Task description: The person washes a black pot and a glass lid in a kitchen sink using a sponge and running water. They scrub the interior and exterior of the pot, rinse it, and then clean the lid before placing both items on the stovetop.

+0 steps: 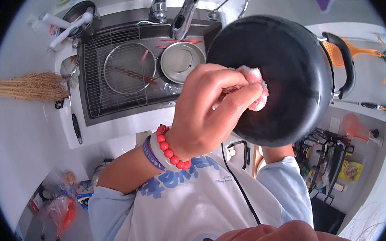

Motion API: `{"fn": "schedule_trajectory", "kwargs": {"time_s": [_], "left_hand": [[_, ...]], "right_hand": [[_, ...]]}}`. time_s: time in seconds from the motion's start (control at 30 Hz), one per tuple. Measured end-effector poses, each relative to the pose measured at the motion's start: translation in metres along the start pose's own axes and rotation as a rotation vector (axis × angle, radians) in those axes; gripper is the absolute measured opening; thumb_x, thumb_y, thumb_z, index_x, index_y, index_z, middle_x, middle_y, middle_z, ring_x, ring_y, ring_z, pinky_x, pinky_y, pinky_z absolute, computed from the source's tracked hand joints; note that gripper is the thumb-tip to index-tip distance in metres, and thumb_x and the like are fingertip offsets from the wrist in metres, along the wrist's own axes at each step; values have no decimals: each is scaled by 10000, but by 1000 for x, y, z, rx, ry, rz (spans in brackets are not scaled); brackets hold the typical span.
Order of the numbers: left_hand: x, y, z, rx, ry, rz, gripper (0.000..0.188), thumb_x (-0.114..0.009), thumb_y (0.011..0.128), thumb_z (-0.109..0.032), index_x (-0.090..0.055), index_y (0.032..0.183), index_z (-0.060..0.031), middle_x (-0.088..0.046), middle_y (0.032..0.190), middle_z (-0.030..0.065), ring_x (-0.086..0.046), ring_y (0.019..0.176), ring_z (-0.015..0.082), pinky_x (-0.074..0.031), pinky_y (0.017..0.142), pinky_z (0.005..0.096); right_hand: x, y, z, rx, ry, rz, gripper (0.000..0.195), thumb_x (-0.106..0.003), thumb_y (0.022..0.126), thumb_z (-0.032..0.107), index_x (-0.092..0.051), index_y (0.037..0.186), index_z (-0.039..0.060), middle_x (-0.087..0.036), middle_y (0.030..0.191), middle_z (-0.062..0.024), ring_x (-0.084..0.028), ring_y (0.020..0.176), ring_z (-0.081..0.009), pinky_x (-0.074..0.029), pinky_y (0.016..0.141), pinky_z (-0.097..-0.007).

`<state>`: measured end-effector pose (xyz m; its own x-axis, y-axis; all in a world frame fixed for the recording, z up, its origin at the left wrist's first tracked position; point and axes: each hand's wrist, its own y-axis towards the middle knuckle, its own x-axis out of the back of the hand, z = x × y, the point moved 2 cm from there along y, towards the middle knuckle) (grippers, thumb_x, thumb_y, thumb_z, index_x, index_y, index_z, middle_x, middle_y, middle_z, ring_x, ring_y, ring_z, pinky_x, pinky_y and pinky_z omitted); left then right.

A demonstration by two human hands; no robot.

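Observation:
My left hand (209,108), with a red bead bracelet at its wrist, grips a bunched pink-and-white fluffy cloth (255,87). The cloth lies against the smooth black outside of a large cooking pot (284,64). That pot is tilted beside the sink, and its black side handle (341,64) points right. My right forearm (278,152) goes behind the pot, which hides my right hand.
Left of the pot, a sink (163,99) holds a wire rack (115,103), a small round metal pan (182,61) and red chopsticks (182,41). A faucet (184,18) overhangs it. A straw broom (28,88) stands left; an orange skimmer (338,52) hangs right.

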<state>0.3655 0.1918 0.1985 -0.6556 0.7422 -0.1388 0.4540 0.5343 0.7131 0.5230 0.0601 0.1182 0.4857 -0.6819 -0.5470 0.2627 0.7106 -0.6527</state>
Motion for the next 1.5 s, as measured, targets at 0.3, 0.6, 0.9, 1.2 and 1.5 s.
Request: {"fn": "schedule_trajectory", "kwargs": {"time_s": [0.3, 0.6, 0.9, 1.2, 1.5], "left_hand": [[11, 11, -13, -316, 331, -77, 240, -543, 744, 19, -573, 979, -16, -505, 1013, 126, -539, 789, 190, -471, 680, 336], [-10, -15, -42, -532, 197, 250, 182, -596, 686, 67, -581, 826, -49, -558, 937, 45, -575, 852, 155, -482, 815, 289], [8, 46, -36, -275, 198, 535, 227, -637, 634, -80, -635, 858, -38, -580, 879, 77, -586, 822, 243, -492, 710, 325], [-16, 25, -63, -283, 401, 308, 105, -644, 613, -69, -602, 706, -43, -567, 860, 64, -587, 856, 228, -516, 715, 307], [-31, -14, -65, -355, 359, 212, 72, -636, 656, -46, -589, 709, -30, -586, 881, 80, -576, 916, 236, -511, 821, 355]], "right_hand": [[4, -14, 1, 62, -2, -51, 344, -438, 770, -11, -479, 1112, -13, -423, 582, 29, -313, 404, -24, -243, 336, -159], [0, -14, 4, 120, -8, -44, 362, -434, 763, -17, -477, 1123, -18, -428, 587, 30, -311, 406, -20, -238, 338, -157], [9, -15, 5, 162, -7, -51, 379, -430, 757, -22, -474, 1133, -23, -434, 591, 31, -309, 407, -16, -233, 341, -156], [21, -16, 2, 186, -13, -92, 397, -426, 750, -28, -471, 1144, -28, -439, 596, 32, -306, 409, -13, -228, 343, -154], [35, -26, 4, 288, -65, -154, 414, -421, 743, -33, -468, 1155, -33, -444, 600, 33, -304, 411, -9, -223, 345, -152]]}}
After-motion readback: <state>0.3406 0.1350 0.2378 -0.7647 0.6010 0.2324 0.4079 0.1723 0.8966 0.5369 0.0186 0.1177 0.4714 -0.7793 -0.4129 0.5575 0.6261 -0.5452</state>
